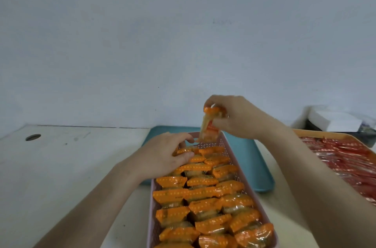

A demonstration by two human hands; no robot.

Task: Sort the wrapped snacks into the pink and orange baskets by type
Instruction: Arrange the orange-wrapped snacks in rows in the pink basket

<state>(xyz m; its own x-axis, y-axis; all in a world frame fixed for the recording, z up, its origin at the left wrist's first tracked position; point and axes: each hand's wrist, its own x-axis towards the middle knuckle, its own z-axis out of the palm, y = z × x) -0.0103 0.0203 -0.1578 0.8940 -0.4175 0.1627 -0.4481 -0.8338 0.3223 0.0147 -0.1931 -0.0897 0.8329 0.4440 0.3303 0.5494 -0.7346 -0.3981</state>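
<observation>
Head view, right hand (238, 119) pinching crinkly orange-wrapped snack (209, 125), left hand (168, 154) fingers curled on packets, perforated pink basket (151, 225)

Two bare forearms showing no sleeves, left hand (165, 153) wearing nothing, right hand (240, 118) wearing a thin ring.
</observation>
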